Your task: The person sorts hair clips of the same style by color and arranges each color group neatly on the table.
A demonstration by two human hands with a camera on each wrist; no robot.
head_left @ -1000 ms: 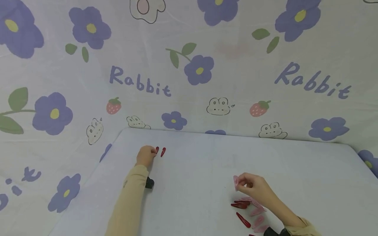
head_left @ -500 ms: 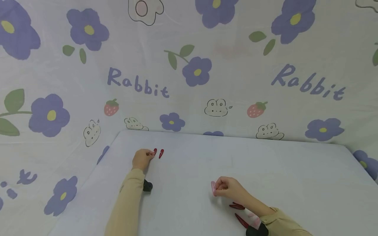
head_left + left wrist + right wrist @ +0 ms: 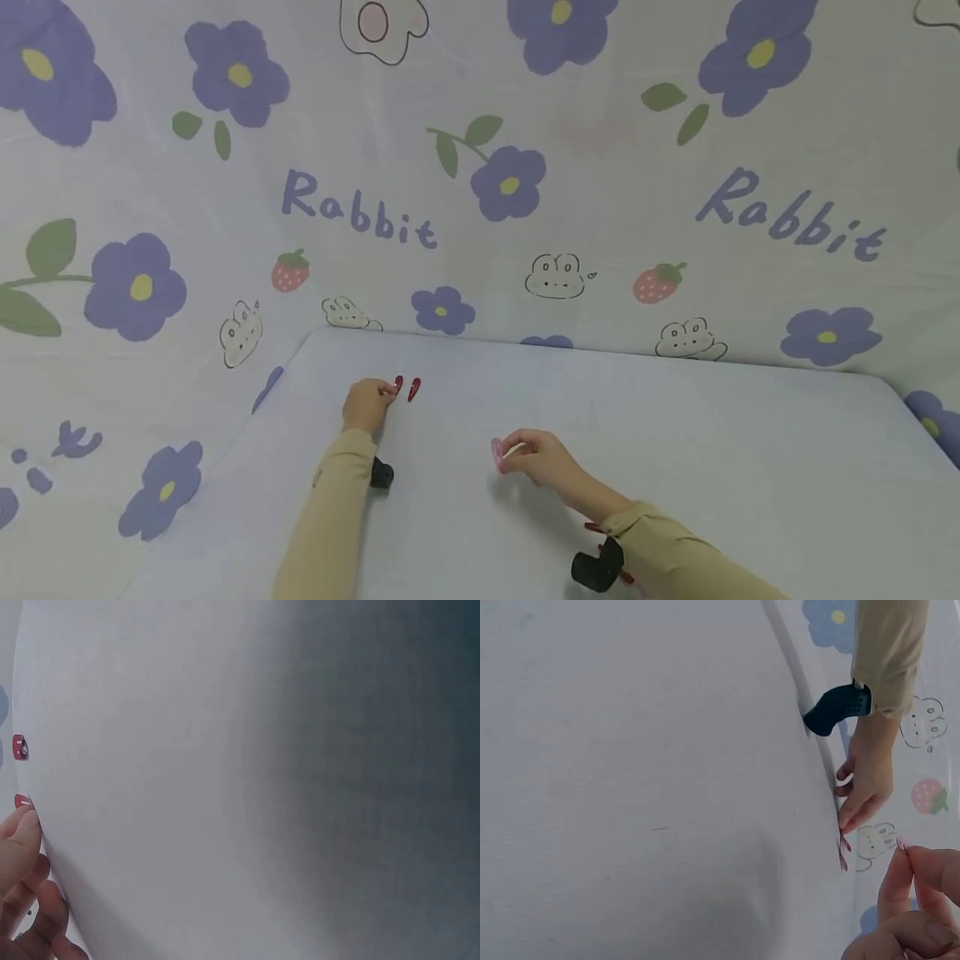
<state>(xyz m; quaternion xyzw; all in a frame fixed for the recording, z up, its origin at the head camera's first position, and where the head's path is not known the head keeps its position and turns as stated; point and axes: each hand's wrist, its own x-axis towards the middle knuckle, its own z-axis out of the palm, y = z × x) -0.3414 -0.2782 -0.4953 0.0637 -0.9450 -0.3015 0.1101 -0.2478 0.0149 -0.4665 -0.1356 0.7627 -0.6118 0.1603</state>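
At the far left of the white table my left hand pinches a red snap hair clip between thumb and forefinger. Just right of it lies a second red hair clip, at a similar slant. The left wrist view shows the pinched clip's red end poking past the fingertips. My right hand is over the middle of the table, holding a pink hair clip upright between thumb and fingers. From the right wrist camera only the tip of that pink clip rises above the fingers.
More red clips lie at the front right, mostly hidden by the right sleeve and the black wrist camera. The white table meets a flower-and-rabbit print cloth along its back and left edges.
My right hand has carried the pink clip leftward from above the pile of pink and red clips to mid-table. The left hand stays at the red clip.
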